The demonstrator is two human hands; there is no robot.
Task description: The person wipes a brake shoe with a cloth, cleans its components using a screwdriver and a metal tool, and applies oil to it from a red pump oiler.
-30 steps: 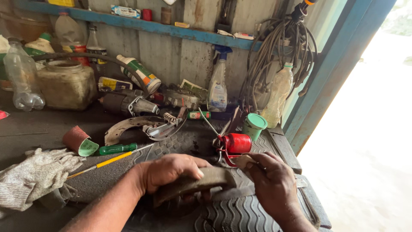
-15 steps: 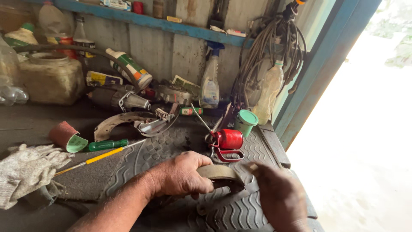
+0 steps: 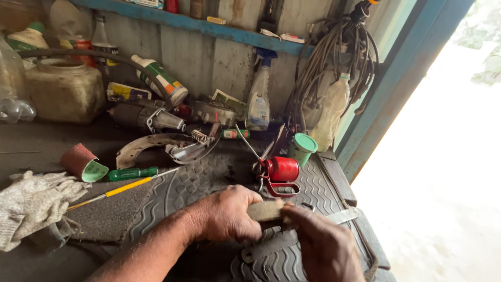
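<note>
My left hand point(image 3: 227, 215) is closed around a tan, curved brake shoe point(image 3: 265, 210), held low over a black ribbed rubber mat point(image 3: 209, 175). My right hand point(image 3: 324, 246) grips the shoe's right end, knuckles toward me. Only a short piece of the lining shows between the two hands. The shoe's curved grey metal web point(image 3: 266, 249) pokes out below them. A flat metal strip point(image 3: 345, 215) sticks out to the right past my right hand; I cannot tell whether it is held.
Beyond the hands stand a red oil can point(image 3: 282, 169) and a green-lidded tub point(image 3: 302, 148). A second rusty brake shoe point(image 3: 156, 143), green point(image 3: 133, 173) and yellow point(image 3: 121, 188) screwdrivers, a sandpaper roll point(image 3: 82, 163) and cloth gloves point(image 3: 31, 204) lie left. Bottles, a jar and cables line the back wall.
My hands have closed in on each other along the brake shoe, so less of it shows. The view has dipped and swung left, bringing the hands lower in frame.
</note>
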